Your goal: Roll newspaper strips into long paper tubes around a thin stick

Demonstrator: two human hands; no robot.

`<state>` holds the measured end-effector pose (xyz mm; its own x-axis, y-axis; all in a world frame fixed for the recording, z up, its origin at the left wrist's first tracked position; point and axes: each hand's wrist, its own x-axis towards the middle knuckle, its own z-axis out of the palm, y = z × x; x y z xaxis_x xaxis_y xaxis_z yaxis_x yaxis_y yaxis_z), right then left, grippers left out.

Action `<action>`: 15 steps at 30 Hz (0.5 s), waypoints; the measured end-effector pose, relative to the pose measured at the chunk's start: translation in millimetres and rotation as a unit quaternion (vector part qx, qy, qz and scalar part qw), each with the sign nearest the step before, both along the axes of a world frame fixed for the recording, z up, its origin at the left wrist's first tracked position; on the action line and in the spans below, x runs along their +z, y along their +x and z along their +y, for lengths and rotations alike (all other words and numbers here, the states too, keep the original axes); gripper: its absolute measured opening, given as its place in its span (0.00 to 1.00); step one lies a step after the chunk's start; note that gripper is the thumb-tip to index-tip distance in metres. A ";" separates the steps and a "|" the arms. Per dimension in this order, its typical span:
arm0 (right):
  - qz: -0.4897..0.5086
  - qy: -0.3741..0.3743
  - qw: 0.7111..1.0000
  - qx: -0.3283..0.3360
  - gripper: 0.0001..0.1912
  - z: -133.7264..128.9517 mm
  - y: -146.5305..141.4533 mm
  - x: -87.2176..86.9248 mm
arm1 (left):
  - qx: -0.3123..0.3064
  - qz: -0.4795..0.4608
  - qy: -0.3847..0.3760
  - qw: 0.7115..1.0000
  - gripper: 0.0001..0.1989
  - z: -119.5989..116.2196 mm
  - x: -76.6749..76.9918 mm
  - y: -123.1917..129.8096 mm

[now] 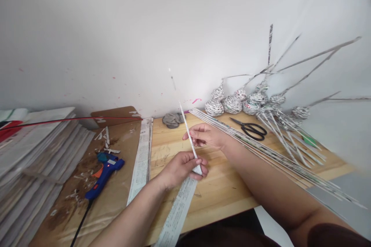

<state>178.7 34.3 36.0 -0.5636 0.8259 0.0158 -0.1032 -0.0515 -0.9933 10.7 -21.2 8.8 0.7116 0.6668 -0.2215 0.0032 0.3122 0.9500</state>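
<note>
A strip of printed paper (180, 204) runs up from the table's front edge and turns into a thin rolled paper tube (188, 130) that slants up and to the left. My left hand (185, 168) is closed around the lower end, where the flat strip meets the tube. Higher up, my right hand (204, 136) pinches the tube between thumb and fingers. Both hands are above the wooden table (223, 193).
Left: blue glue gun (104, 177), paper scraps, newspaper stack (40, 162), paper strips (142, 158). Behind my hands: grey cloth (173, 120). Right: long paper tubes (246, 139), black scissors (251, 130), woven gourd-like shapes (232, 104) with sticks reaching outward by the wall.
</note>
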 end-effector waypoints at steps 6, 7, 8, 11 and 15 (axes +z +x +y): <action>-0.015 0.002 0.999 -0.052 0.15 3.0 -4.8 -2.9 | 0.007 -0.007 -0.012 1.000 0.19 -0.7 -2.5 2.7; -0.018 0.001 0.998 -0.063 0.15 3.2 -6.2 -3.0 | 0.008 -0.006 -0.011 1.000 0.18 -0.9 -2.5 3.0; -0.021 0.001 0.997 -0.074 0.16 3.2 -7.5 -3.2 | 0.010 -0.005 -0.010 1.000 0.18 -1.0 -2.2 3.1; -0.028 0.015 0.993 -0.113 0.16 2.9 -10.3 -4.3 | 0.016 -0.007 -0.007 1.000 0.18 -0.3 -1.5 2.2; -0.039 0.063 0.980 -0.184 0.17 3.4 -12.4 -5.7 | 0.039 -0.012 -0.003 0.999 0.17 2.6 -3.1 1.0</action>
